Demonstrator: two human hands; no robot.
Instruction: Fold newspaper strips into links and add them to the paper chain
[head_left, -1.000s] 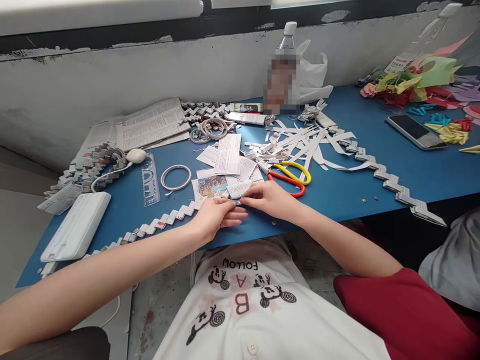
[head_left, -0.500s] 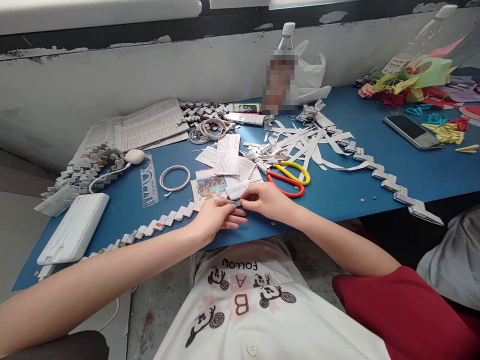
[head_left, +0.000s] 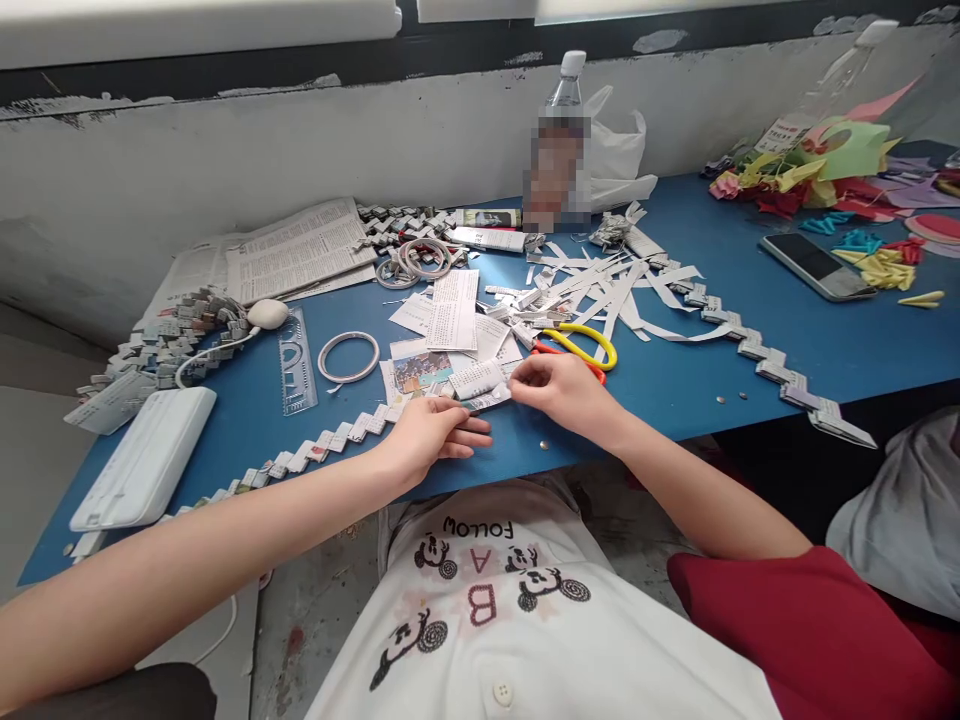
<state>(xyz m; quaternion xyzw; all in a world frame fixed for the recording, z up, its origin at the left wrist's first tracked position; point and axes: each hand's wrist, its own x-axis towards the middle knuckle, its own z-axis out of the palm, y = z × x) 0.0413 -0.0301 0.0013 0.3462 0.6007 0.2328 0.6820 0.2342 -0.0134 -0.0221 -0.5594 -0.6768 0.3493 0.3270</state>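
My left hand [head_left: 442, 435] pinches the near end of a zigzag chain of folded newsprint [head_left: 330, 441] between thumb and forefinger, its other fingers stretched out. The chain runs left along the table's front edge. From the left fingertips a folded paper strip [head_left: 489, 399] sticks out to the right. My right hand [head_left: 562, 395] is closed in a pinch at the strip's far end, its fingertips partly hidden. Behind them lie printed paper pieces [head_left: 454, 310] and a picture cutting [head_left: 422, 372]. Scissors [head_left: 611, 348] with red and yellow handles are partly covered by my right hand.
Left on the blue table are a white power bank [head_left: 146, 455], a clear ruler [head_left: 298, 365] and a tape roll [head_left: 348, 358]. Paper strips [head_left: 600, 285], a bottle [head_left: 559, 150], a phone [head_left: 814, 265] and another chain [head_left: 761, 355] lie farther off. Someone's grey clothing [head_left: 900, 510] shows at right.
My right hand has moved right, away from my left fingertips, and more of the folded strip shows between the hands. My left hand has stayed in place.
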